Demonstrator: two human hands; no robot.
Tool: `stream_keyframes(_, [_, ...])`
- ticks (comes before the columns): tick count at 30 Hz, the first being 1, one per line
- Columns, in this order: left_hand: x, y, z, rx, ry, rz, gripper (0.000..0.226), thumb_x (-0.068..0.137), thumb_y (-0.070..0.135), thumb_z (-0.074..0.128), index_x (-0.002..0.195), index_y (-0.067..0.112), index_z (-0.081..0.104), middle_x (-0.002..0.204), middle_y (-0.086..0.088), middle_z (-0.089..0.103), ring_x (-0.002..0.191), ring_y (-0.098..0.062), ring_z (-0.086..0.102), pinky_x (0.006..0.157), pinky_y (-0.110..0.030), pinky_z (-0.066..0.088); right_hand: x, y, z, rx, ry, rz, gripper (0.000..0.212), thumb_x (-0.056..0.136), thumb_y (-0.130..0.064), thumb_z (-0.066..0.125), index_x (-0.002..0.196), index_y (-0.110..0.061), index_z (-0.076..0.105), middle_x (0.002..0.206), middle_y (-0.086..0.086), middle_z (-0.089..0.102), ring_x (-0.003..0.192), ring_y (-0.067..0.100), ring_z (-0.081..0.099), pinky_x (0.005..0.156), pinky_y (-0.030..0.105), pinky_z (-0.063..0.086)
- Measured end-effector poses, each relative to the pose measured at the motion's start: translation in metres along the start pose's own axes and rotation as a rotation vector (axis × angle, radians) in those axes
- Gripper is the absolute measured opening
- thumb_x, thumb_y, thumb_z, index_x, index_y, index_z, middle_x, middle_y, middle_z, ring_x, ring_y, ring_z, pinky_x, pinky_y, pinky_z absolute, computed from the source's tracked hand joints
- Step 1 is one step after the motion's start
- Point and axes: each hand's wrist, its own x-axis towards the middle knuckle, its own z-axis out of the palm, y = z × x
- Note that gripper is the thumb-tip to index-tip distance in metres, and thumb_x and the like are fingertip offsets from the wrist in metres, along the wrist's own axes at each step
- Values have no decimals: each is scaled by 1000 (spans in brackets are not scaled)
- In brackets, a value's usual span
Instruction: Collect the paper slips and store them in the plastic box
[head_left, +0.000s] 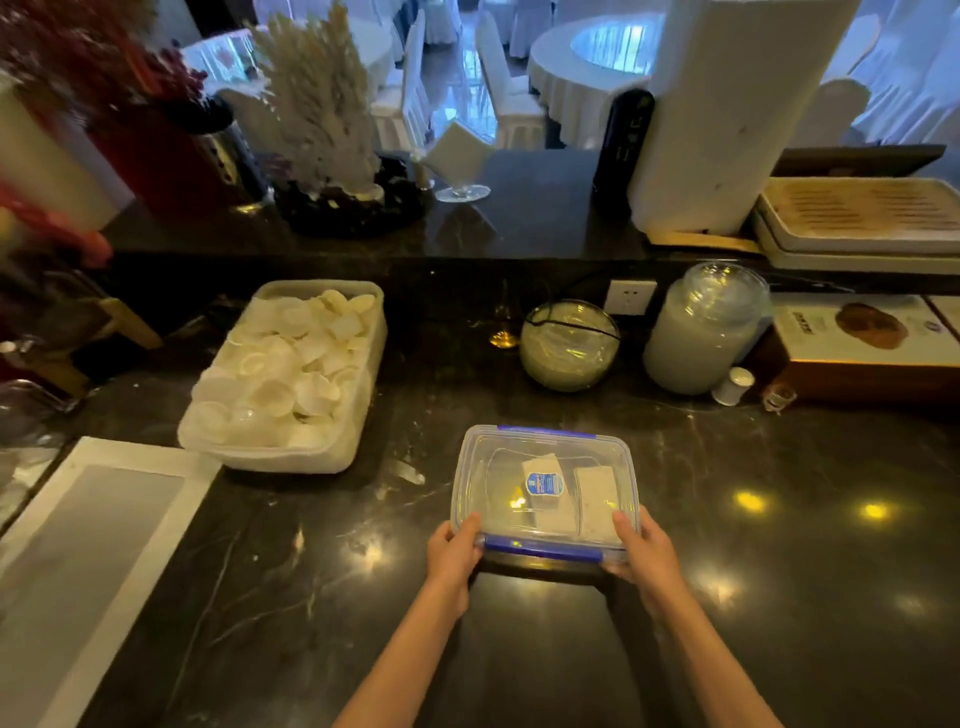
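My left hand (453, 548) and right hand (643, 552) have their fingers closed on the lidded plastic box (545, 488) (paper slips (543, 486) inside); unlatched clips could let the lid slip.

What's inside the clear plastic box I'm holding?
Through the lid of the plastic box: two stacks of paper slips, one topped by a blue-printed label. Anything beneath the stacks is covered.
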Motion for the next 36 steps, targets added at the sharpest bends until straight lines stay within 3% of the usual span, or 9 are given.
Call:
stream_keyframes(5, [61, 74, -31, -64, 30, 18, 31, 92, 13, 65, 119, -1, 58, 102, -17, 70, 90, -24, 71, 74, -31, 57, 40, -55, 86, 53, -42, 12, 33, 102, -22, 50, 134, -18, 50, 120, 14, 66, 96, 24, 70, 55, 26, 59])
stream_keyframes(10, [103, 119, -52, -49, 88, 36, 30, 93, 12, 64, 117, -5, 62, 108, -23, 70, 98, -30, 69, 85, -39, 57, 74, -88, 145, 73, -63, 20, 35, 103, -21, 48, 138, -18, 48, 117, 12, 67, 96, 26, 72, 60, 32, 61])
stream_keyframes(13, [117, 131, -57, -27, 88, 74, 22, 94, 14, 62, 108, -3, 62, 113, -27, 67, 97, -29, 68, 77, -33, 56, 87, -96, 163, 60, -44, 22, 36, 103, -21, 47, 139, -19, 47, 118, 12, 68, 98, 26, 72, 67, 36, 61])
stream_keyframes(17, [126, 135, -59, -9, 95, 75, 18, 95, 19, 61, 100, 2, 63, 112, -25, 68, 101, -31, 68, 77, -32, 56, 94, -94, 173, 44, -8, 38, 37, 102, -23, 48, 139, -20, 47, 120, 10, 66, 95, 21, 71, 59, 29, 59])
stream_keyframes(21, [124, 136, -56, 105, 92, 104, 45, 97, 25, 56, 136, 4, 48, 133, -22, 58, 119, -33, 60, 95, -40, 53, 93, -93, 171, 29, -35, 31, 44, 102, -26, 50, 145, -21, 42, 126, 10, 65, 101, 21, 71, 65, 29, 60])
stream_keyframes(25, [104, 129, -51, 422, 121, 259, 85, 95, 20, 59, 157, 19, 0, 163, -13, 16, 147, -34, 27, 115, -47, 31, 78, -85, 162, -289, 6, -75, 71, 100, -37, 51, 158, -26, 12, 160, 7, 32, 141, 28, 41, 107, 48, 45])
stream_keyframes(28, [90, 112, -56, 991, 159, 613, 85, 94, 22, 58, 156, 32, 1, 166, 2, -6, 153, -27, -1, 121, -48, 23, 59, -63, 156, -880, 37, -391, 70, 99, -47, 45, 158, -33, 9, 166, -5, 13, 153, 19, 13, 117, 49, 33])
stream_keyframes(31, [88, 104, -64, 1502, 60, 806, 71, 97, 34, 46, 156, 32, 5, 165, 2, -10, 151, -25, -15, 124, -46, 5, 44, -52, 156, -1306, -27, -407, 74, 98, -56, 36, 156, -36, -5, 166, -5, -10, 153, 22, -10, 119, 51, 24])
stream_keyframes(36, [80, 104, -73, 1722, 45, 791, 71, 99, 36, 44, 157, 29, 2, 167, -4, -2, 153, -29, -6, 123, -50, 4, 29, -67, 150, -1376, -77, -450, 77, 97, -59, 37, 156, -36, -6, 166, -1, -12, 152, 27, -13, 122, 52, 15])
